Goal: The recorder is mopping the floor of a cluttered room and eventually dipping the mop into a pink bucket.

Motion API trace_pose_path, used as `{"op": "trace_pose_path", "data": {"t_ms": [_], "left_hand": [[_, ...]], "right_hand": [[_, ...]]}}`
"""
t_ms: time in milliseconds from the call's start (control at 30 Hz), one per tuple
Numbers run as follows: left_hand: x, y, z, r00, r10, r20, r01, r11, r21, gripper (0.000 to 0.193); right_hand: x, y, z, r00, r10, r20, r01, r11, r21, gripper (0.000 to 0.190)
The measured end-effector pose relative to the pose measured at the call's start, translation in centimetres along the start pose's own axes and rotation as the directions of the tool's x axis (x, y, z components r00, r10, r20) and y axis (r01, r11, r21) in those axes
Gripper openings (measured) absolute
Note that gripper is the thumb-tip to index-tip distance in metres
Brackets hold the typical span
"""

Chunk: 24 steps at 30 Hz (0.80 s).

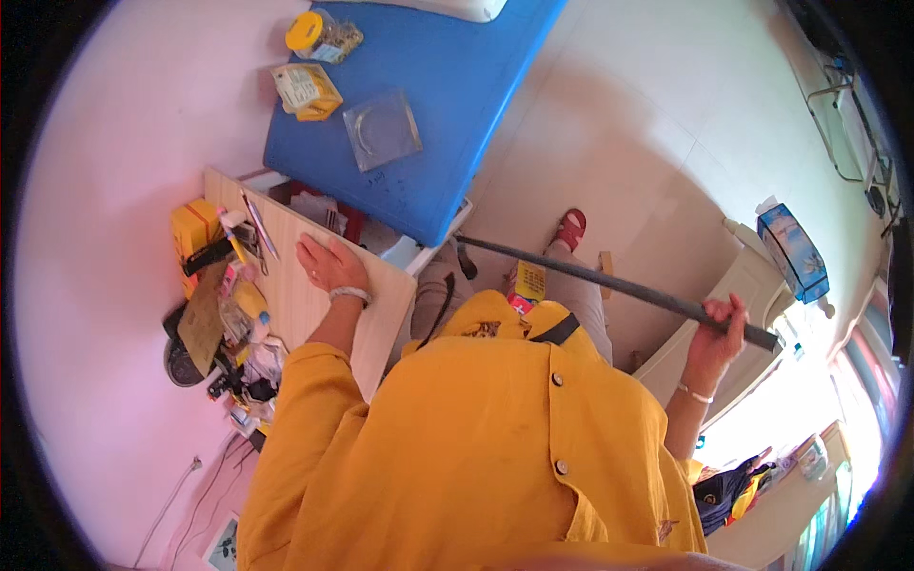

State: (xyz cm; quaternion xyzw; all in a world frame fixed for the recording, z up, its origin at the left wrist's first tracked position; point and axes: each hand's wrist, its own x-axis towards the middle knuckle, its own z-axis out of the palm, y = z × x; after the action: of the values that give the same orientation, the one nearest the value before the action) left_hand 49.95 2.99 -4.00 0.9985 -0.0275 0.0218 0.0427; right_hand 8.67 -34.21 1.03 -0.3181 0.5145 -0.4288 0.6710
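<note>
My right hand (722,341) is wrapped around a long dark grey pole (607,282) close to its thicker-looking end. From there the pole slants across above my legs, and its far end reaches the corner of the blue table. My left hand (334,268) lies palm down on a light wood-grain tabletop (335,314), holding nothing. Beside its fingers is a pen (259,225).
A blue tabletop (443,93) bears a yellow-lidded jar (321,36), a yellow packet (307,91) and a clear plastic lid (383,130). Clutter, including a yellow box (194,228), lines the wall. To the right are a cream cabinet (714,335) and a blue tissue box (792,250).
</note>
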Motion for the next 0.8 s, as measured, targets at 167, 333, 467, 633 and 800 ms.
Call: {"op": "trace_pose_path", "data": {"t_ms": [167,333,467,633,800], "left_hand": [[0.9,-1.1,0.7,1.0,-0.018,-0.017,0.019,0.998,0.056,0.061],[2.4,-2.6,1.6,0.996,0.008,-0.094,-0.003,0.999,0.05,0.061],[3.1,-3.4,2.2,0.996,0.024,-0.091,-0.016,0.997,0.082,0.062],[3.7,-3.2,2.1,0.998,0.022,-0.057,-0.016,0.995,0.097,0.062],[3.1,-2.3,1.9,0.999,-0.025,-0.044,0.029,0.994,0.108,0.06]], "right_hand": [[1.3,0.9,4.1,0.997,0.037,0.072,-0.039,0.999,0.033,0.02],[-1.3,-1.4,2.1,0.979,0.029,0.204,-0.027,1.0,-0.011,0.02],[-3.8,-2.7,0.4,0.986,0.014,0.165,-0.012,1.0,-0.017,0.02],[-6.5,-3.4,-0.4,0.996,-0.02,0.089,0.022,1.0,-0.017,0.02],[-7.2,-5.0,0.3,0.944,-0.101,0.313,0.095,0.995,0.035,0.028]]}}
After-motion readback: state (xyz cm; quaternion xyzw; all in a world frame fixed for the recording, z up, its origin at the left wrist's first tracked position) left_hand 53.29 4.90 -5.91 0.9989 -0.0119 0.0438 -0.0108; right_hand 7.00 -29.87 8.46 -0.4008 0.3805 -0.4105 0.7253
